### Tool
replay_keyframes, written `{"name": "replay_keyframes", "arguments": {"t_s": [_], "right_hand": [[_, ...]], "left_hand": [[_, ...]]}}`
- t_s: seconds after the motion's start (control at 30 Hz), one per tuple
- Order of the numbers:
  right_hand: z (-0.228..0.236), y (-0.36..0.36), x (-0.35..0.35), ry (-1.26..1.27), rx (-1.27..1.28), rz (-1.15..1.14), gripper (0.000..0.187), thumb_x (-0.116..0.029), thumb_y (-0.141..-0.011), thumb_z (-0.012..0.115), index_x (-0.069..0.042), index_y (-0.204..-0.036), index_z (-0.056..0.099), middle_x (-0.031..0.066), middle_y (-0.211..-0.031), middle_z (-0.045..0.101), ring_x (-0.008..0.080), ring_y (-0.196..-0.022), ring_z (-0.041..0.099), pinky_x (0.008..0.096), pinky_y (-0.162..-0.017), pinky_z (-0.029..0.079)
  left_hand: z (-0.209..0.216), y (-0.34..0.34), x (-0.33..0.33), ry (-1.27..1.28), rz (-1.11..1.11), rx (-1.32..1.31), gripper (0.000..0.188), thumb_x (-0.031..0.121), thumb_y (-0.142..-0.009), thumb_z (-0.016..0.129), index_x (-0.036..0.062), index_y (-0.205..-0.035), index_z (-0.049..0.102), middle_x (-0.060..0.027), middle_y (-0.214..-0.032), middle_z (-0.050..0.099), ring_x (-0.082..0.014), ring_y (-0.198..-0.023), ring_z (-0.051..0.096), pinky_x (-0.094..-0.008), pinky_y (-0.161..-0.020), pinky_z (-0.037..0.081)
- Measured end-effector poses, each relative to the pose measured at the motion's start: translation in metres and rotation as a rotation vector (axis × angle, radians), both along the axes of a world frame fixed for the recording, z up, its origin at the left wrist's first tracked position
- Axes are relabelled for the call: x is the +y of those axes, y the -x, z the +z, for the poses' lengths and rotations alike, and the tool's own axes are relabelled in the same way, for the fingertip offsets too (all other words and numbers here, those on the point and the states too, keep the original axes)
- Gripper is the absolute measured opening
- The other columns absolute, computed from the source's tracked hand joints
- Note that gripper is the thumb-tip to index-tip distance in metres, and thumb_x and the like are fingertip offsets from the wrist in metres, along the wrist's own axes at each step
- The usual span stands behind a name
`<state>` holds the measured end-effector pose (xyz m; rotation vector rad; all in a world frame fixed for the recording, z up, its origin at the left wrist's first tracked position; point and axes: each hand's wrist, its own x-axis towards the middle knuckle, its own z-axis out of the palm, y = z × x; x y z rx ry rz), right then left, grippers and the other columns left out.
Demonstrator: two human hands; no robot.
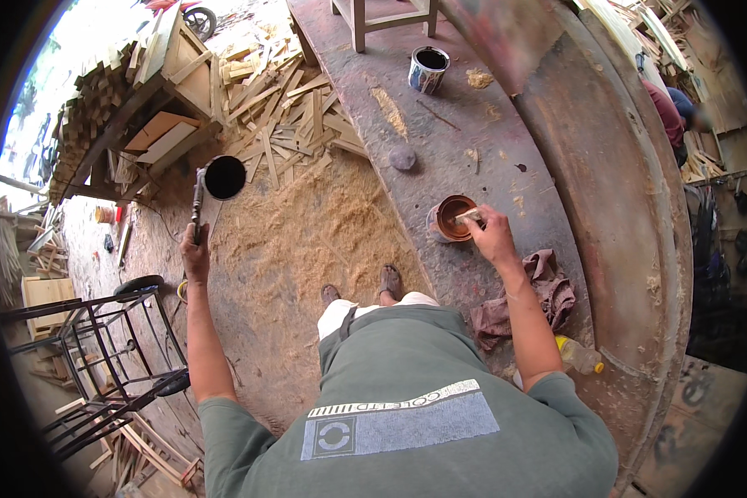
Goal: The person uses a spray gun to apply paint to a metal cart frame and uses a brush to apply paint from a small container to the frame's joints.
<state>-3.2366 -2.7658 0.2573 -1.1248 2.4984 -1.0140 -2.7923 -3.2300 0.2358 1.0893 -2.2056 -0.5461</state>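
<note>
My left hand (196, 255) is closed around the handle of a metal spray gun (198, 199), held out over the sawdust-strewn floor. Its round cup (225, 177) has its dark opening facing up. Over the workbench, my right hand (494, 236) pinches a short pale stick (468, 216) that dips into an open can of brown liquid (449, 203). The fingers hide part of the stick, so its full shape is unclear. A crumpled maroon rag (552, 286) lies beside my right forearm.
On the bench (481, 133) stand a second open can (428, 70) with dark contents and a wooden stool (373, 23). A yellowish bottle (579, 355) lies near my right elbow. Wood scraps (282, 108) and a black metal frame (124, 349) are leftward. Another person (668, 112) is far right.
</note>
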Motion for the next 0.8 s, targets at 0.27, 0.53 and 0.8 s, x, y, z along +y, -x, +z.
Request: {"name": "replay_keyframes", "arguments": {"t_s": [0.27,0.53,0.8], "right_hand": [[-0.005,0.012,-0.002,-0.085,0.22,-0.104,0.018,-0.016,-0.088,0.068,0.0,-0.097,0.07,0.0151,-0.093,0.067,0.036,-0.085,0.066,0.0411,-0.074,0.052],[-0.01,-0.007,-0.005,-0.017,0.083,-0.013,0.022,-0.016,-0.086,0.069,0.002,-0.097,0.069,0.019,-0.096,0.068,0.0396,-0.09,0.066,0.0426,-0.079,0.053],[-0.016,0.025,-0.003,-0.01,0.128,-0.105,0.022,-0.017,-0.088,0.068,0.001,-0.101,0.068,0.0184,-0.097,0.067,0.0391,-0.09,0.066,0.0429,-0.078,0.052]], "left_hand": [[-0.031,-0.018,0.071,-0.24,-0.06,0.035,0.016,0.016,-0.098,0.063,0.0,-0.099,0.063,-0.0027,-0.071,0.053,-0.0109,-0.068,0.044,-0.0297,-0.06,0.039],[-0.056,0.067,0.194,-0.615,-0.064,0.196,0.016,0.021,-0.101,0.062,0.0054,-0.098,0.065,0.0084,-0.072,0.046,-0.0039,-0.065,0.038,-0.0241,-0.055,0.03],[-0.065,0.111,0.239,-0.745,-0.121,0.031,0.017,0.019,-0.096,0.064,0.0025,-0.101,0.064,-0.0012,-0.068,0.048,-0.0096,-0.065,0.044,-0.0304,-0.059,0.041]]}}
